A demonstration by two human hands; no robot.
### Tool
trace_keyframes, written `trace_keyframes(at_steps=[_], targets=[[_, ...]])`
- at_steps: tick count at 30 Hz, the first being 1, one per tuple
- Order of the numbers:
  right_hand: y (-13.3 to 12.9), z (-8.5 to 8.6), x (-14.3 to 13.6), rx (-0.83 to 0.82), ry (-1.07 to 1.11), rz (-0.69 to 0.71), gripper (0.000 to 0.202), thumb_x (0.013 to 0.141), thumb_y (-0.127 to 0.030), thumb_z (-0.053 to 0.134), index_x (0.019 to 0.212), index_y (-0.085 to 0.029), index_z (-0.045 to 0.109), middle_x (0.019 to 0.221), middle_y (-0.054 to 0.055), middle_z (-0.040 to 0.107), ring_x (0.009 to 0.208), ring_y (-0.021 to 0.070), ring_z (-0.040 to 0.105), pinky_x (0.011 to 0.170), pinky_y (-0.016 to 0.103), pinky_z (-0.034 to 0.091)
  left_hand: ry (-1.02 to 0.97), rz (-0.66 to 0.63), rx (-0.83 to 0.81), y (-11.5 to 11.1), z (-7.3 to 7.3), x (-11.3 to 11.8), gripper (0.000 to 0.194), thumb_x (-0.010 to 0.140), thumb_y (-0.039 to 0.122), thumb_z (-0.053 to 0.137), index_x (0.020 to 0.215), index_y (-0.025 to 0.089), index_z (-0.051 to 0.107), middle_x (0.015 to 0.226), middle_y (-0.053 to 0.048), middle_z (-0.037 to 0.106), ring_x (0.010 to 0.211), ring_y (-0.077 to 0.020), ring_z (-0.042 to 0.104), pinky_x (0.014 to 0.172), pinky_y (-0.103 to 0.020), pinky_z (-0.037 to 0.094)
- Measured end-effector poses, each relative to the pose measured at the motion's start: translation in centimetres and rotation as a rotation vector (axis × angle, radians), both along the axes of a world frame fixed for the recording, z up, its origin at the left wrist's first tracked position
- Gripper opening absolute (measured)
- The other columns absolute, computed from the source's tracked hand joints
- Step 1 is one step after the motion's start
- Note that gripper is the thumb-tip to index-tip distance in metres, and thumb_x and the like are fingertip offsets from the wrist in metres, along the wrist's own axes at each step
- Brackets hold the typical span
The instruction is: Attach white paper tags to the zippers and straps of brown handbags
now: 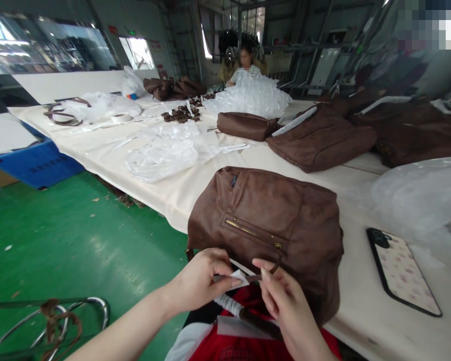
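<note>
A brown leather-look handbag (263, 200) with a brass zipper (251, 231) lies at the table's front edge, just beyond my hands. My left hand (197, 281) is closed, pinching a thin brown strap (254, 278) where a small white wrapping sheet (240, 277) is folded round it. Closed on the same strap, farther right, is my right hand (285, 301), thumb and finger together. Below them a handle (231, 305) partly wound in white wrapping hangs over my lap. The strap's ends are hidden behind my fingers and the bag.
A phone in a patterned case (406, 271) lies right of the bag. Other brown bags (323, 138), clear plastic bags (165, 150) and brown straps (182, 113) cover parts of the white table (108, 150). A person (244, 65) sits at the far end. A metal-framed chair (101, 306) stands left.
</note>
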State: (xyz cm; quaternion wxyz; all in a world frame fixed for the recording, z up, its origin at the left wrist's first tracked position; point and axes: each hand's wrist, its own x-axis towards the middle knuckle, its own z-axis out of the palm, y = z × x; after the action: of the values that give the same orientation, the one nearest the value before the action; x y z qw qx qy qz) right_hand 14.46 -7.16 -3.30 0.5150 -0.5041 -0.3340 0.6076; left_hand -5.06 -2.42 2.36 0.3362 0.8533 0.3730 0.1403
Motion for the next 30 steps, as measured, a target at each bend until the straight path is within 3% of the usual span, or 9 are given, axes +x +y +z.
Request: trace_keyframes(at_steps=[2,5,8,10,14,17,23,27,30], targets=[[0.1,0.2,0.2,-0.082,0.129,-0.028,0.050,0.079,-0.059,0.067,0.104,-0.015,0.068,0.052,-0.005,0.052,0.037,0.0067,0.039,0.034,0.018,0.025,0.002,-0.030,-0.046,0.1,0.2,0.1,0.040,0.095,0.037,0.051,0.064,0.015,0.061,0.067,-0.001,0.054,0.066,-0.0101,0.050,0.062,-0.021,0.036],[0.5,0.3,0.1,-0.099,0.075,0.024,0.048,0.078,-0.062,0.065,0.084,-0.015,0.065,0.051,-0.005,0.051,0.035,0.0057,0.036,0.034,0.018,0.020,-0.026,0.000,-0.104,0.0,-0.1,1.0,0.040,0.095,0.036,0.052,0.062,0.015,0.060,0.065,0.001,0.051,0.062,-0.0085,0.048,0.059,-0.020,0.034],[0.8,0.7,0.4,-0.026,-0.221,0.183,0.049,0.086,-0.063,0.053,0.068,-0.017,0.061,0.043,-0.005,0.047,0.032,0.0073,0.036,0.035,0.020,0.022,-0.046,0.127,-0.109,-0.2,-0.8,2.3,0.041,0.094,0.036,0.053,0.060,0.014,0.060,0.064,0.001,0.050,0.060,-0.0082,0.047,0.056,-0.020,0.034],[0.7,0.9,1.2,0.109,-0.529,0.201,0.048,0.091,-0.058,0.048,0.064,-0.020,0.060,0.046,-0.001,0.054,0.039,0.0115,0.048,0.040,0.022,0.031,-0.041,0.192,-0.087,-0.2,-1.2,2.9,0.040,0.093,0.036,0.055,0.059,0.014,0.060,0.066,0.000,0.051,0.061,-0.0087,0.048,0.056,-0.020,0.034],[0.5,0.7,3.8,0.361,-0.989,-0.040,0.027,0.089,-0.046,0.055,0.092,-0.022,0.067,0.077,0.005,0.071,0.062,0.0190,0.065,0.059,0.028,0.047,-0.007,0.229,-0.054,0.1,-1.4,3.7,0.039,0.091,0.034,0.058,0.057,0.014,0.058,0.068,-0.001,0.052,0.062,-0.0095,0.048,0.055,-0.020,0.034],[0.9,0.3,4.9,0.428,-0.985,-0.102,0.033,0.088,-0.041,0.057,0.113,-0.020,0.062,0.092,0.006,0.070,0.060,0.0170,0.065,0.062,0.029,0.051,-0.004,0.236,-0.054,0.3,-1.5,4.4,0.039,0.091,0.034,0.057,0.056,0.015,0.056,0.066,0.000,0.051,0.061,-0.0095,0.047,0.055,-0.021,0.033],[1.7,0.8,5.6,0.418,-0.755,0.091,0.025,0.093,-0.034,0.049,0.107,-0.022,0.066,0.098,0.008,0.069,0.074,0.0180,0.066,0.066,0.027,0.054,0.000,0.313,0.009,0.7,-2.1,6.1,0.042,0.092,0.035,0.055,0.055,0.016,0.053,0.064,0.001,0.049,0.061,-0.0098,0.047,0.056,-0.022,0.033],[1.8,0.7,6.2,0.329,-0.638,0.088,0.031,0.093,-0.035,0.048,0.116,-0.020,0.062,0.083,0.005,0.069,0.072,0.0178,0.067,0.067,0.026,0.053,0.025,0.363,0.055,0.9,-2.1,6.9,0.042,0.092,0.036,0.055,0.055,0.016,0.053,0.065,0.000,0.050,0.061,-0.0101,0.048,0.057,-0.022,0.035],[2.0,0.7,6.4,0.287,-0.611,0.176,0.033,0.092,-0.032,0.047,0.121,-0.019,0.059,0.068,0.000,0.065,0.063,0.0157,0.064,0.062,0.024,0.050,0.025,0.370,0.069,1.1,-2.1,7.4,0.040,0.092,0.037,0.056,0.058,0.016,0.058,0.067,-0.001,0.053,0.062,-0.0106,0.049,0.058,-0.022,0.036]])
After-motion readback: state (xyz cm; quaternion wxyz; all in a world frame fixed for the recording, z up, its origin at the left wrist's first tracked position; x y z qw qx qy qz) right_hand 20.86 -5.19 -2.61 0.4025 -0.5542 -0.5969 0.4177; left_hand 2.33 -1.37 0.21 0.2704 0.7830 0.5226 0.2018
